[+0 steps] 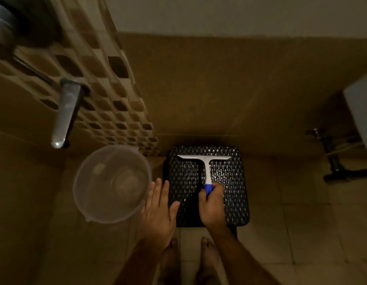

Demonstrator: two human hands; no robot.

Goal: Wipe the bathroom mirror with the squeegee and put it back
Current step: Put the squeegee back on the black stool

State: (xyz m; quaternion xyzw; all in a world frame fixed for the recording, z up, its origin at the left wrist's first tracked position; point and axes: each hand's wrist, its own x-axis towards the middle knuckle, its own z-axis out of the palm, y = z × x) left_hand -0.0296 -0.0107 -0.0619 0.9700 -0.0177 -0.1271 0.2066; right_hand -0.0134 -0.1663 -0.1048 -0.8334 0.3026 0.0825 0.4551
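Note:
A white T-shaped squeegee (205, 161) with a blue grip lies on a black woven stool (236, 192), its blade toward the far edge. My right hand (212, 204) is closed around the blue end of the handle. My left hand (158, 208) hovers flat with fingers spread over the stool's left edge, holding nothing. No mirror is in view.
A clear plastic bucket (111, 184) stands on the tiled floor left of the stool, close to my left hand. A metal tap (66, 114) juts from the mosaic wall at left. Pipe fittings (332, 159) and a white fixture (361, 112) sit at right. My bare feet are below.

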